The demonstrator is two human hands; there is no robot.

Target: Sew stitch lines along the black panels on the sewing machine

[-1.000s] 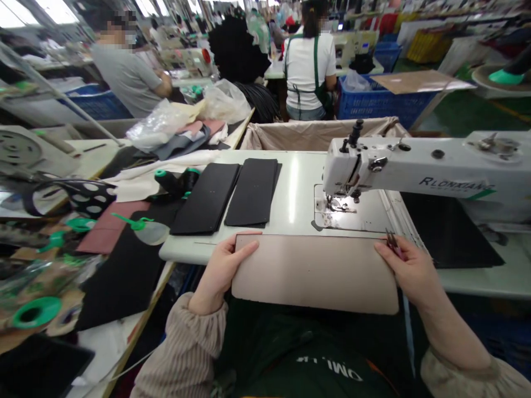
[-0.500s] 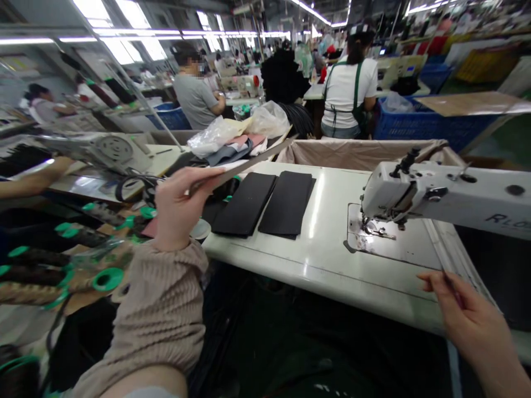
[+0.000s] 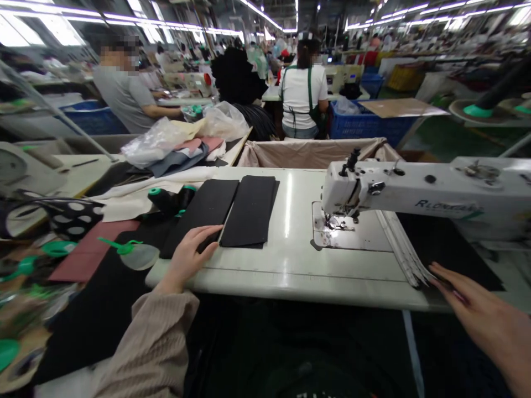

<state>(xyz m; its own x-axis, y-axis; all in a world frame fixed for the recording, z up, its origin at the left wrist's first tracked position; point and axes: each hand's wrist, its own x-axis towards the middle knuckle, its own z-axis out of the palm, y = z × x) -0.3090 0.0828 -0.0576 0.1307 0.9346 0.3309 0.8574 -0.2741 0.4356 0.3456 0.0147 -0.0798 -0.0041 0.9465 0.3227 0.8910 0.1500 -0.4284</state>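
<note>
**Left hand [image 3: 187, 261] laid on a black panel [image 3: 198, 218] left of the sewing machine [image 3: 415, 190]**

The fingers are held flat and pressed together, with no pinch being made, and the fingertips are set on the panel's near end, by its right edge. A second black panel [image 3: 250, 211] is lying just beside it, on the sewing machine's side, with a thin gap left between them. Both are laid flat on the white table [image 3: 290, 271], their long axes running away from the body, and the left hand is the nearer hand. Their surfaces are seen as dark, matte and plain. On the far side of the sewing machine's needle, the right hand [image 3: 477, 309] is held out, its fingers [image 3: 442, 275] reaching a stack of pale strips [image 3: 404, 249]. Whether anything is pinched there cannot be told, as the fingers are blurred.
</note>
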